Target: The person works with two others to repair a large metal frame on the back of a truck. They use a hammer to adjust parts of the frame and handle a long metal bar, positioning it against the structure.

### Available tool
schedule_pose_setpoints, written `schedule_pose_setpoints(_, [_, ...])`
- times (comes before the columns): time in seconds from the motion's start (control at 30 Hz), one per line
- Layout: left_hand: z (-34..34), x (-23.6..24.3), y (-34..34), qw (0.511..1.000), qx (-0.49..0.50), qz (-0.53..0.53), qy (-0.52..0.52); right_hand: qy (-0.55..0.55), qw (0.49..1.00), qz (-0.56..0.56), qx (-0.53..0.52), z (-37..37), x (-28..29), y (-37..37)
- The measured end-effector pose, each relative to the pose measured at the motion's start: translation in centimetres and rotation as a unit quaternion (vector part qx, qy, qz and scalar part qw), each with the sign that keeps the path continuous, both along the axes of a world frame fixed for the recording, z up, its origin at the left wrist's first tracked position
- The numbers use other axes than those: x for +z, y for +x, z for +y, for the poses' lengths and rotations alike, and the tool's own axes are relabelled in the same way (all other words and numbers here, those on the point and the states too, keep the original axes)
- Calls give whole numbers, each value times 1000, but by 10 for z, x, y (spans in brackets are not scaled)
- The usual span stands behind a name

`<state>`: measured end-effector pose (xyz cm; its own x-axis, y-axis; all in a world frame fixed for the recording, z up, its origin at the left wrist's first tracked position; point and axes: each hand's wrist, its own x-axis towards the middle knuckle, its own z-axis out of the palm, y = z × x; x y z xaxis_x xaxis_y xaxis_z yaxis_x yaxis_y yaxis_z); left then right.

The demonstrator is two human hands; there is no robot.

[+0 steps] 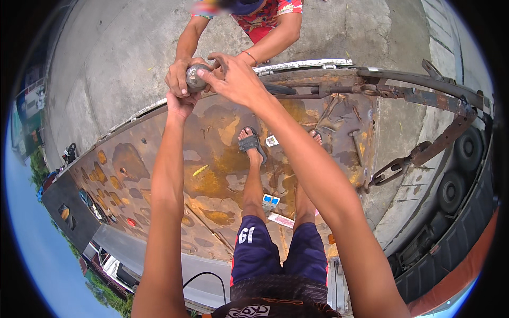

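Observation:
A grey, round-ended metal piece [195, 77] is up at the far edge of the rusty deck, between my hands and another person's. My left hand [183, 104] grips it from below, its fingers partly hidden. From the right, my right hand [237, 80] presses its thumb on the round end, with the other fingers curled behind and partly out of sight. The other person's hand [177, 77] holds the same piece from its left side. A dark rod [279, 89] runs rightward from beside my right wrist; whether it joins the metal piece is hidden.
I stand in sandals on a wet, rusty steel deck [217, 183]. A hinged rusty bar linkage [442, 130] juts out at the right. Near my feet lie a hammer-like tool [358, 148] and a small white box [271, 141]. Large tyres [452, 191] stand beyond the right edge.

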<state>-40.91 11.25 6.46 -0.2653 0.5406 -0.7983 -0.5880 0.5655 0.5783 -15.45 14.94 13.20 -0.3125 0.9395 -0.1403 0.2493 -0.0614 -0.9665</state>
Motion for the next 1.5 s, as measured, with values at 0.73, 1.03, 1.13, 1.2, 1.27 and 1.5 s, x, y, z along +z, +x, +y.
schedule_pose_setpoints(0.73, [-203,-37,117,956,83,227,168,133,989,67,6,-288,-38,65])
schedule_pose_setpoints(1.03, [-321,-28,128,978,190,87,-25,90,993,30,64,-291,-43,46])
schedule_pose_setpoints(1.13, [-347,-26,99,981,178,-51,-53,43,999,-17,15,-285,-20,34])
schedule_pose_setpoints(1.2, [-344,-26,86,987,85,-62,-118,-87,993,-81,-5,-287,3,22])
schedule_pose_setpoints(1.27, [-325,-23,79,981,14,-79,-175,-159,977,-131,-54,-283,22,6])
schedule_pose_setpoints(1.5, [-252,-3,63,925,-289,-113,-219,-404,853,-328,-32,-229,18,-12])
